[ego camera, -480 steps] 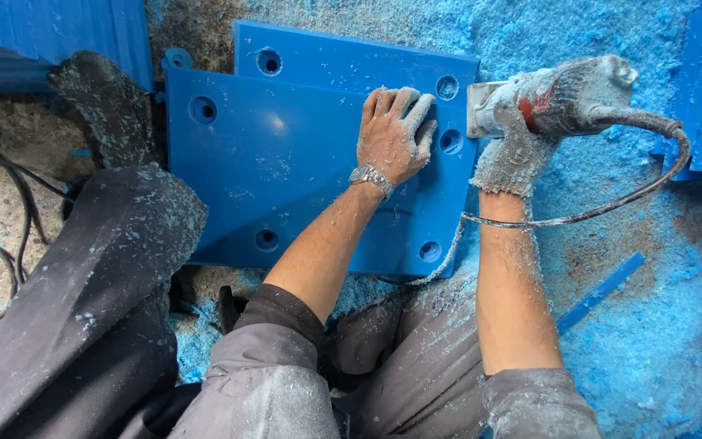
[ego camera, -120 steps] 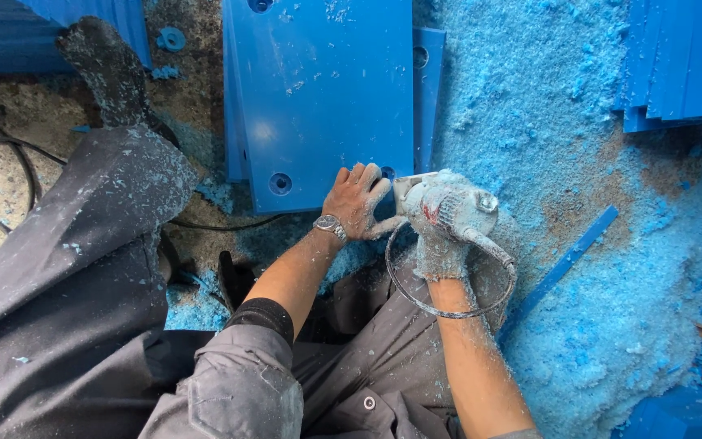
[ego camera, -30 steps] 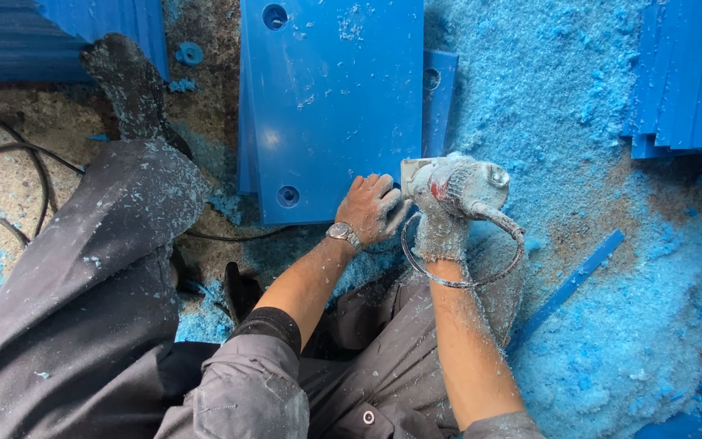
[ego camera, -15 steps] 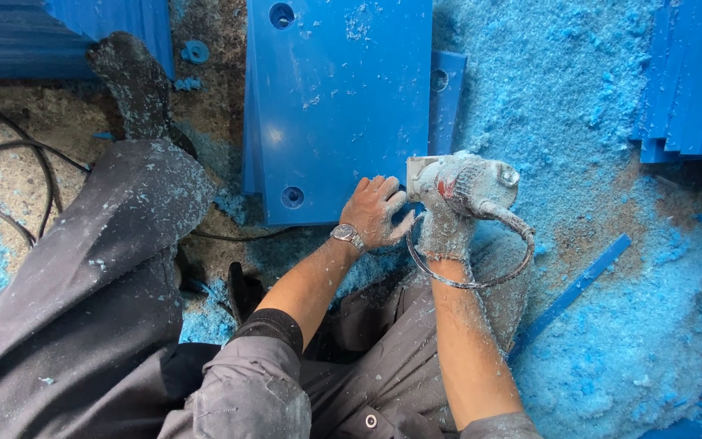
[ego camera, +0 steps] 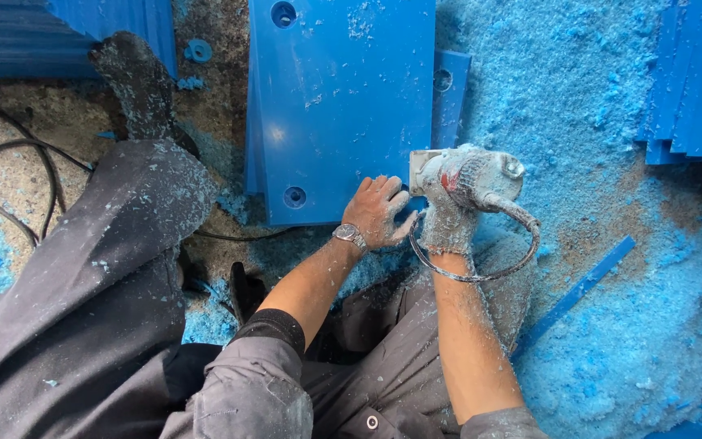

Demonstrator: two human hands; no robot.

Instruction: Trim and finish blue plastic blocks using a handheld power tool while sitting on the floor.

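Nearest the camera, dust-covered grey trousers (ego camera: 83, 325) and rolled grey sleeves are seen, with both bare forearms reaching away from the body. A wristwatch (ego camera: 350, 236) is worn on the left wrist. The left hand (ego camera: 377, 213) is laid flat with its fingers spread on the lower right corner of a large blue plastic panel (ego camera: 339, 106), pressing on it rather than gripping anything. Just beside it, the right hand (ego camera: 447, 223), in a dusty knitted glove, is wrapped tightly around the body of a small power tool (ego camera: 469, 175) coated in pale dust; the tool's front end is set against the panel's lower right edge, touching the left fingertips. A grey cable (ego camera: 481, 272) is looped from the tool below the right wrist. The panel lies on the floor, with round holes near its corners, and a second blue panel (ego camera: 451, 93) is partly covered beneath its right side. To the right, the floor (ego camera: 578, 122) is thickly covered in blue shavings, and a thin blue strip (ego camera: 578, 293) lies in them. Black cables (ego camera: 10, 187) are seen at the left. Farthest away, stacks of blue sheets (ego camera: 696, 81) are seen at the upper right and upper left.
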